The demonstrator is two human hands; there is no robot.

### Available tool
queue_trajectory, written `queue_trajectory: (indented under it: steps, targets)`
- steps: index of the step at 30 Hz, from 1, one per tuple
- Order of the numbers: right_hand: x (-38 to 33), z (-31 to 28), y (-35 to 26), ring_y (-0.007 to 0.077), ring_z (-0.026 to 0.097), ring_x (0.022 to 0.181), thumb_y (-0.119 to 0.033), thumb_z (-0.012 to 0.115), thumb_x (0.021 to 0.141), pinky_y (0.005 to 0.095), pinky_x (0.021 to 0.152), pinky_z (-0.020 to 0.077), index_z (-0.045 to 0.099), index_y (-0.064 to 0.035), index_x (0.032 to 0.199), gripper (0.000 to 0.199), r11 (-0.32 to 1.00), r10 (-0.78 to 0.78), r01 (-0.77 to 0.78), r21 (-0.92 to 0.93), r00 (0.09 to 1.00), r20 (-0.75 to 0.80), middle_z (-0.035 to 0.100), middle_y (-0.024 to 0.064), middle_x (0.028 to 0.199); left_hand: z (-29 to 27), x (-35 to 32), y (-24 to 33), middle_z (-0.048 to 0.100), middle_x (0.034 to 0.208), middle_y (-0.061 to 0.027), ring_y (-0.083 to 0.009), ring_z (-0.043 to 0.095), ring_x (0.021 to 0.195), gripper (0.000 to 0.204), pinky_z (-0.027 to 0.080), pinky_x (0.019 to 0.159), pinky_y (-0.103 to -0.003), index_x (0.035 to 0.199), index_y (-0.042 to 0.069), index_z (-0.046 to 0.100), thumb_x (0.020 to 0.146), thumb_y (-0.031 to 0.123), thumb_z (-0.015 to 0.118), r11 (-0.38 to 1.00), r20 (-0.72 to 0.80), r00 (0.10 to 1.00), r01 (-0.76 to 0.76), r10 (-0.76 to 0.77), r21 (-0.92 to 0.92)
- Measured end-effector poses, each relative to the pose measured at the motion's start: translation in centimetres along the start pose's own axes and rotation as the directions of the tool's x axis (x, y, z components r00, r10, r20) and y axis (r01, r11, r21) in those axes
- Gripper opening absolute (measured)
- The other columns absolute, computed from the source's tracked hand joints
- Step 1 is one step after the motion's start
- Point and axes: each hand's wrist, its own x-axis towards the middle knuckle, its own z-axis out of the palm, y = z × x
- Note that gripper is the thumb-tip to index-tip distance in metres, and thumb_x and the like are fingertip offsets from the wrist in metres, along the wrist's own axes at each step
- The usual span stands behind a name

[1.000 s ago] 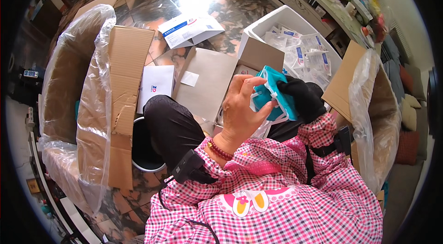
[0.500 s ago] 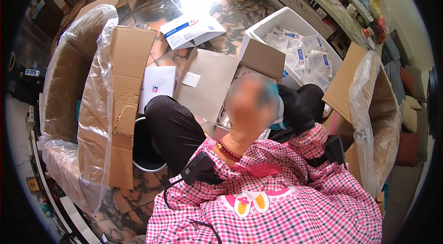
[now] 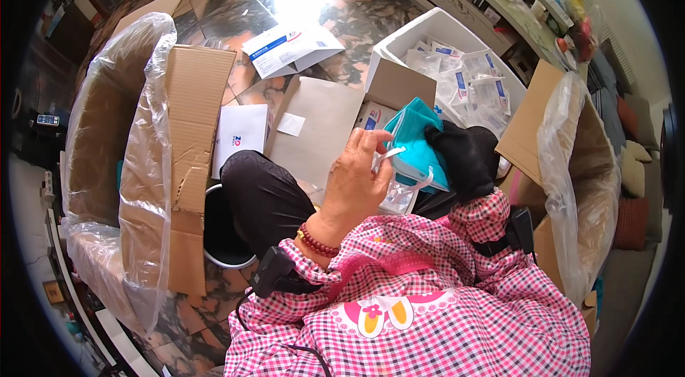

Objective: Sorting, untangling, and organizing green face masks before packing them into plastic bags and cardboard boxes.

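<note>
A folded teal face mask (image 3: 416,140) with white straps is spread in front of me, above my knees. My right hand (image 3: 464,159), in a black glove, grips its right edge. From the left, my bare left hand (image 3: 357,174), with a dark red bead bracelet at the wrist, pinches a white strap at the mask's near-left side; the fingertips are closed. Below the mask, an open cardboard carton (image 3: 314,131) holds small packaged items, partly hidden by my hands. Behind it, a white foam box (image 3: 385,49) contains many clear packets with blue print.
Large cartons lined with clear plastic stand at left (image 3: 193,113) and right (image 3: 531,109). A white box (image 3: 241,131) and a flattened blue-and-white box (image 3: 289,49) lie on the tiled floor. A dark round bin (image 3: 227,227) stands by my left knee. A cluttered shelf (image 3: 492,2) is at back right.
My left hand has drawn back down and left from in front of my right hand, uncovering the teal mask. Its fingers now pinch a strap. The gloved hand has stayed almost in place.
</note>
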Motion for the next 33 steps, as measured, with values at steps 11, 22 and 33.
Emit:
queue_trajectory:
  steps: [11,22,33]
  targets:
    - [-0.2,-0.2,1.0,0.0144,0.065,0.073,-0.023,0.068,0.094,0.0314,0.066,0.0517,0.070,-0.0012,0.097,0.022,0.983,-0.132,0.154,-0.104,0.974,0.186,0.069,0.0122,0.082,-3.6,-0.1,-0.2,0.047,0.056,-0.0052,-0.0098,0.039,0.050,0.010,0.029,0.049,-0.030,0.091,0.003,0.065,0.088,0.010,0.070,0.970,0.462,0.880,0.196,-0.110,-0.142]
    - [1.1,0.0,2.5,0.0203,0.068,0.075,-0.021,0.069,0.093,0.0304,0.069,0.0545,0.073,-0.0041,0.102,0.020,0.997,-0.023,0.017,0.072,0.997,0.080,0.070,0.0150,0.090,-1.3,-1.1,-1.5,0.069,0.082,-0.0083,-0.0181,0.067,0.070,0.015,0.052,0.067,-0.033,0.105,0.003,0.070,0.093,0.012,0.068,0.915,0.393,0.919,0.137,0.025,-0.379]
    - [1.0,0.1,2.5,0.0225,0.067,0.074,-0.020,0.059,0.097,0.0331,0.065,0.0508,0.072,-0.0041,0.105,0.022,0.995,-0.081,0.086,-0.044,0.991,0.103,0.072,0.0136,0.091,-1.3,-0.7,-1.4,0.055,0.073,0.0040,-0.0026,0.044,0.056,0.026,0.036,0.051,-0.020,0.124,0.002,0.066,0.102,0.014,0.058,0.615,0.436,0.881,0.447,-0.181,-0.649]
